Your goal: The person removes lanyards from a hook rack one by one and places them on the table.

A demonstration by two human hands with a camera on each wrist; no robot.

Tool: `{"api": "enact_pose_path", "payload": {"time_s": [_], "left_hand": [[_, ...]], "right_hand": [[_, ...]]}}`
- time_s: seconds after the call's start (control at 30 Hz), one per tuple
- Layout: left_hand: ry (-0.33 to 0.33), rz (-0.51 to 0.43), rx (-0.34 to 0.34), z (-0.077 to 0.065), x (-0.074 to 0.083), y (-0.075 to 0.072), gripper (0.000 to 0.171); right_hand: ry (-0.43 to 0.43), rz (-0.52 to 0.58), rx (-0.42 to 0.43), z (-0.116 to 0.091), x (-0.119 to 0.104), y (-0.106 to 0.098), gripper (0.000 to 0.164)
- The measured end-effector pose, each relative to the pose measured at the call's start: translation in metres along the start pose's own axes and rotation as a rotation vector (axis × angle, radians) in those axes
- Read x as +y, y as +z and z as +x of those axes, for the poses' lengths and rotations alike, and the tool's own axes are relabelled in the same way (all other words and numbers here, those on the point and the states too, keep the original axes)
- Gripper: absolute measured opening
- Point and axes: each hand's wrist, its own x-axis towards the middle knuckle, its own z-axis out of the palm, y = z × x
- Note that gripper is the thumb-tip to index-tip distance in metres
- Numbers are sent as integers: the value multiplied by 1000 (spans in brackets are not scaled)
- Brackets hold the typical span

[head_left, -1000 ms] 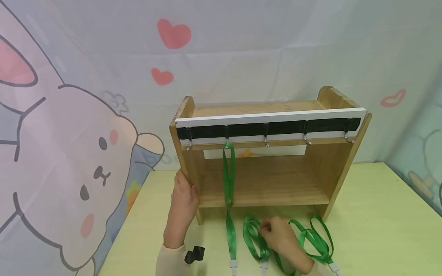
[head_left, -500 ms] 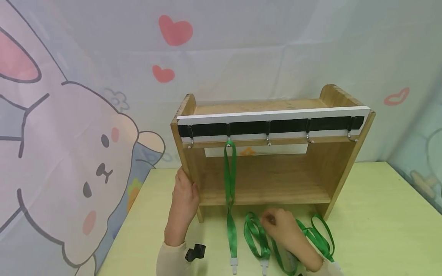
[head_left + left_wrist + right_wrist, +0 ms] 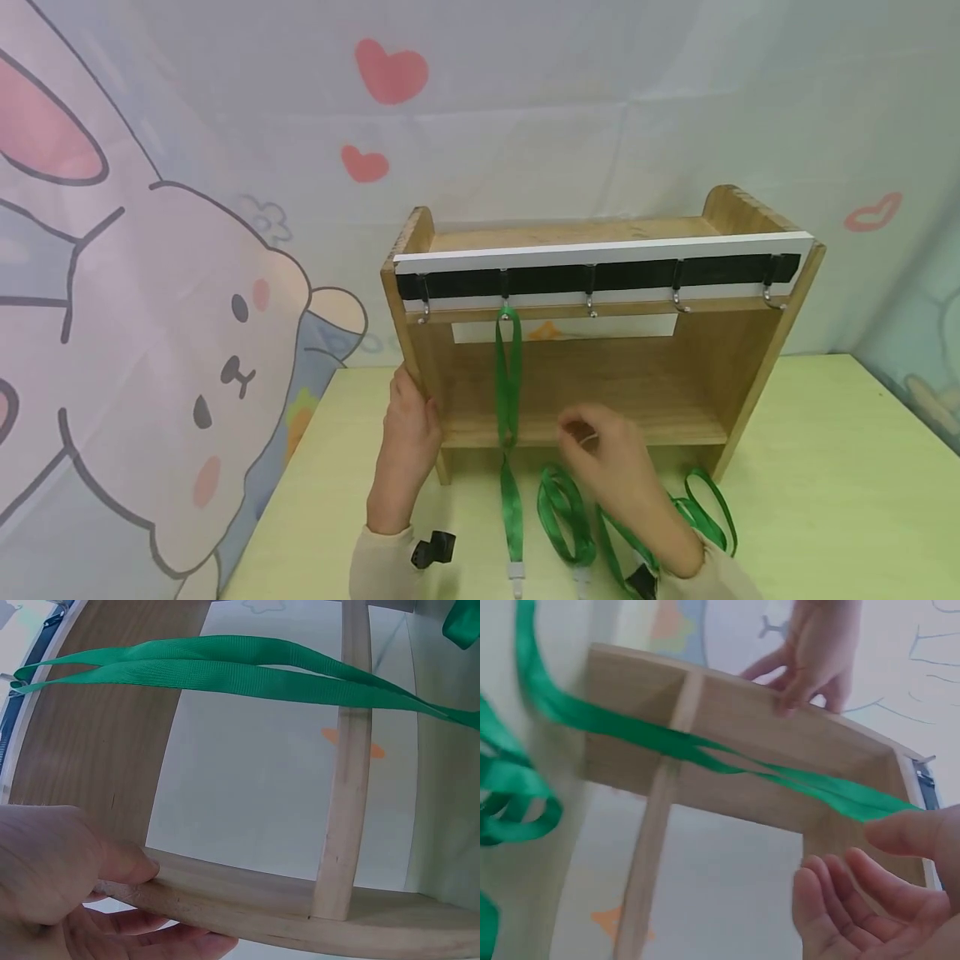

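My left hand (image 3: 408, 450) grips the left side panel of a small wooden shelf (image 3: 585, 383); in the left wrist view the thumb (image 3: 127, 859) lies on the inner side and the fingers outside. A green lanyard (image 3: 508, 375) hangs from the second hook from the left, its white clip (image 3: 516, 571) low in front. Raised before the shelf's lower board, my right hand (image 3: 611, 458) holds nothing. In the right wrist view its thumb (image 3: 904, 834) stands apart from the loosely bent fingers (image 3: 817, 900). Below it lies a coiled green lanyard (image 3: 564, 517) on the table.
Along the shelf's top front runs a black strip (image 3: 637, 277) with several metal hooks. More green lanyard (image 3: 708, 521) lies right of my right forearm, partly hidden by it. The pale yellow table (image 3: 832, 475) extends to both sides. A printed cloth (image 3: 637, 158) hangs behind.
My right hand has risen from beside the coiled lanyard to in front of the shelf's lower board. The left hand keeps its hold. The head view has shifted slightly.
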Motion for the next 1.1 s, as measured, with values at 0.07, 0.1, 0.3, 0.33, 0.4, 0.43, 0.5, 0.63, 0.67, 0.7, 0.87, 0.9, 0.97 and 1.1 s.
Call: {"api": "enact_pose_path", "payload": {"time_s": [0.07, 0.1, 0.3, 0.33, 0.4, 0.43, 0.5, 0.63, 0.67, 0.7, 0.87, 0.9, 0.97, 1.1], "left_hand": [[7, -2, 9, 0, 0, 0, 55], [11, -3, 11, -1, 0, 0, 54], [16, -1, 11, -1, -1, -1, 54], [16, 1, 11, -1, -1, -1, 54], [17, 1, 12, 0, -1, -1, 53], [16, 2, 12, 0, -1, -2, 53], [13, 3, 11, 0, -1, -2, 52], [9, 2, 8, 0, -3, -2, 53], [6, 1, 7, 0, -3, -2, 53], [5, -1, 6, 0, -3, -2, 53], [0, -4, 4, 0, -2, -1, 52], [1, -6, 4, -1, -2, -1, 52], [5, -5, 7, -1, -2, -1, 52], [13, 5, 12, 0, -1, -1, 53]], "right_hand": [[-31, 23, 48, 4, -3, 2, 10], [-41, 35, 70, 6, -4, 3, 10], [-16, 70, 157, 15, -13, 10, 10], [-5, 77, 167, 17, -15, 11, 10], [13, 96, 187, 19, -18, 13, 10], [18, 109, 198, 20, -19, 14, 10], [28, 141, 219, 22, -20, 17, 10], [41, 223, 261, 25, -24, 23, 10], [49, 244, 270, 26, -25, 24, 11], [53, 265, 280, 27, -26, 26, 11], [67, 308, 324, 31, -31, 35, 19], [64, 308, 332, 33, -32, 37, 20], [65, 302, 344, 35, -34, 40, 23], [77, 293, 362, 41, -37, 46, 27]]}}
